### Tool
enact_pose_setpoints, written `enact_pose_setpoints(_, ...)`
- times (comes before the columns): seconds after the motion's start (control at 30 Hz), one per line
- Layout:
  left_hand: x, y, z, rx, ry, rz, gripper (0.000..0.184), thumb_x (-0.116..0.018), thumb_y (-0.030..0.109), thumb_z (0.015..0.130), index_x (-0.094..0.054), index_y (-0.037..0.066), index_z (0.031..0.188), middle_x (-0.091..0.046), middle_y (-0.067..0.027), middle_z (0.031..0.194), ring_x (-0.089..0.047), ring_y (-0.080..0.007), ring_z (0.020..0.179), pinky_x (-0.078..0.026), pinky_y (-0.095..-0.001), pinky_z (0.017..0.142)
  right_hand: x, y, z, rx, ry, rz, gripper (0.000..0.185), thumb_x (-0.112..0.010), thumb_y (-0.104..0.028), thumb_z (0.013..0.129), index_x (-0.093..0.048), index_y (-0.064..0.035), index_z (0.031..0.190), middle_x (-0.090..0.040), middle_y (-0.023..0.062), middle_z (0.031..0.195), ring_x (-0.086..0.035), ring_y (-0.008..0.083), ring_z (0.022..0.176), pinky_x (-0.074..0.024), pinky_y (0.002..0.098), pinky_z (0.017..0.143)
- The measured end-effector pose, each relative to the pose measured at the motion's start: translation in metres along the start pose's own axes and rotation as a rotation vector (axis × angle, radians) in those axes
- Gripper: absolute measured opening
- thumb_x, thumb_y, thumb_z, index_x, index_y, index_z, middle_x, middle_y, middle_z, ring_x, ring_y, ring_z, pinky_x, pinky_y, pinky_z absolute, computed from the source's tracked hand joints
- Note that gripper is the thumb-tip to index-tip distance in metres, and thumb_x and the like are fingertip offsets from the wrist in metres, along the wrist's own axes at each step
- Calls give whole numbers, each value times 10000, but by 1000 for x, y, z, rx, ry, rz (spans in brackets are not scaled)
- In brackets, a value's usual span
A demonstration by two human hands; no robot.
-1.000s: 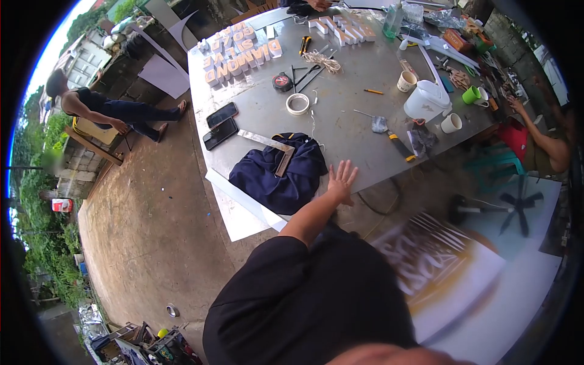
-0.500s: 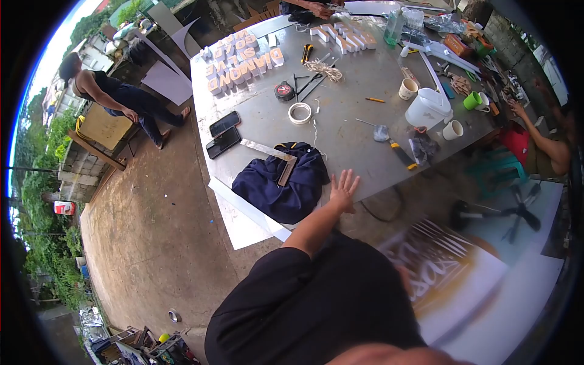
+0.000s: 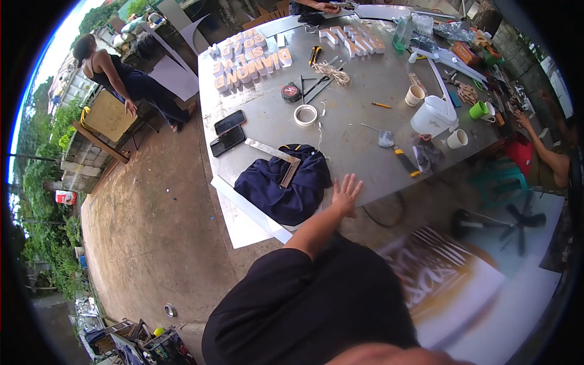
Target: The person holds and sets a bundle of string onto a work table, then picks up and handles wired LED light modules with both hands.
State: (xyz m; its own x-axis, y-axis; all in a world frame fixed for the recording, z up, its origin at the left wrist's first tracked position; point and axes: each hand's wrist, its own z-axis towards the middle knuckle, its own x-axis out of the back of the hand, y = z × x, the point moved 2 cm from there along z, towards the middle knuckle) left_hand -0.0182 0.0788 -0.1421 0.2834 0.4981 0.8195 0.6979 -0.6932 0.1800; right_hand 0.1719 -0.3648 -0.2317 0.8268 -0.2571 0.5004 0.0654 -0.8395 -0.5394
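My left hand [image 3: 347, 194] lies flat with spread fingers on the near edge of the metal table [image 3: 359, 143], holding nothing. Just left of it is a bunched navy cloth [image 3: 255, 182] with a metal square [image 3: 290, 170] on top. Two phones [image 3: 228, 140] lie beyond the cloth, near a roll of white tape [image 3: 305, 115] and a tape measure [image 3: 291, 92]. To the right of the hand rests a tool with a yellow and black handle [image 3: 406, 162]. My right hand is not in view.
Several block letters [image 3: 252, 67] stand at the table's far left. A white container [image 3: 433, 115] and cups are at the right. One person [image 3: 115, 76] is at the left, another [image 3: 550, 161] at the right; a third person's hand [image 3: 328, 7] shows at the far edge.
My left hand stays on the table edge. The view has shifted slightly, and the person at the left has moved a little towards the right of the picture.
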Motion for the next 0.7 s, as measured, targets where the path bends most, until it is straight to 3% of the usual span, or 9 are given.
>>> enact_pose_setpoints(0.07,3,1,-2,16,-20,-1,1455,-859,636,661,100,197,1663,155,-165,1725,144,-374,1588,24,-701,1209,0,1,1,-3,-3,-5,396,-709,-340,962,-724,37,1083,-746,162,963,-708,250,889,-539,374,813)
enact_pose_setpoints(0.7,6,1,-4,9,-30,2,1428,-844,635,683,96,193,1664,160,-169,1723,151,-372,1587,17,-707,1206,9,-20,-9,-45,57,-89,404,-723,-352,933,-738,30,1064,-752,188,988,-726,294,932,-545,408,834)
